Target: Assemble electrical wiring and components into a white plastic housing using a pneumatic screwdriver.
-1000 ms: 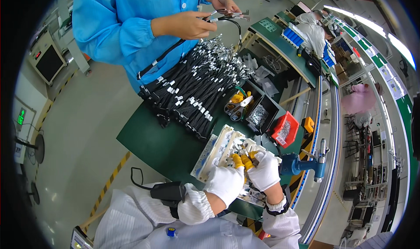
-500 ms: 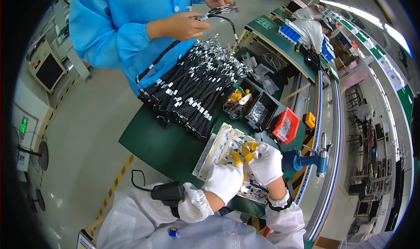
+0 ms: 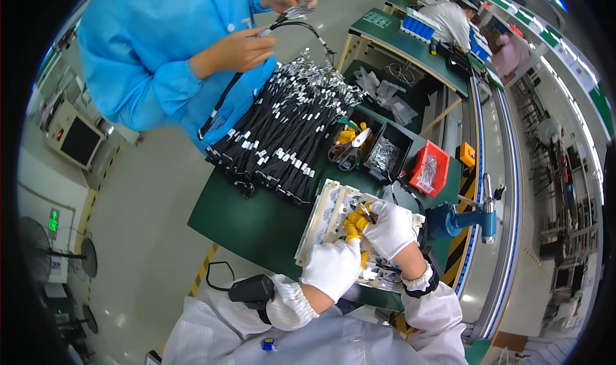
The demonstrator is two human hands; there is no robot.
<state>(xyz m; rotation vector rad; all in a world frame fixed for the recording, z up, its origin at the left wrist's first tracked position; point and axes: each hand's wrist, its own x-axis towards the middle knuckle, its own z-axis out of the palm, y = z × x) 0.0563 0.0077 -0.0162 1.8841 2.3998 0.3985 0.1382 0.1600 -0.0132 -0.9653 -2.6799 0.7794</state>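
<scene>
A cream-coloured frame-like fixture with small metallic and pale parts in it lies on the green tabletop before me. My left hand, in a white glove with yellow finger cots, reaches over its middle with fingers curled. My right hand, gloved the same way, bends over the fixture's right half, its yellow-tipped thumb and finger pinched together. The fingertips of both hands nearly meet. Whatever they pinch is too small and covered to make out. A black device with a cable is strapped to my left forearm.
Bundled black cables cover the far left of the table. Beyond the fixture are scissors, a black bin and a red bin of small metal parts. A blue tool stands right. A co-worker holds cables opposite.
My view has shifted, so the table and fixture sit further right. Both my hands stay over the fixture, fingertips close together. The co-worker's hands with the cables appear further left.
</scene>
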